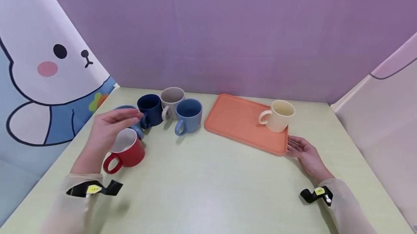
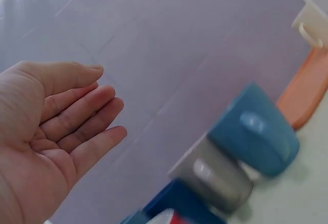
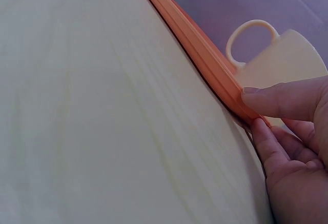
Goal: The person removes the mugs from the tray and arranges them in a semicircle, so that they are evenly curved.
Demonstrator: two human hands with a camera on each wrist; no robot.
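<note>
In the head view my right hand [image 1: 306, 156] is at the near right corner of an orange tray [image 1: 234, 118]. The right wrist view shows its thumb [image 3: 277, 100] on the tray's rim and the fingers low at the edge, pinching it. A cream mug [image 1: 281, 118] stands upright on the tray's right part, handle to the left. My left hand [image 1: 105, 129] hovers over the mugs on the left, fingers relaxed, holding nothing. Below it are a red mug [image 1: 135, 154] and a light blue mug [image 1: 138, 127] partly hidden by the hand.
Beyond the left hand stand a dark blue mug [image 1: 151, 109], a grey mug [image 1: 172, 98] and another blue mug [image 1: 189, 114], close together. The pale table [image 1: 202, 183] meets a purple cloth backdrop [image 1: 221, 38] at its far edge. Printed cloth hangs on the left.
</note>
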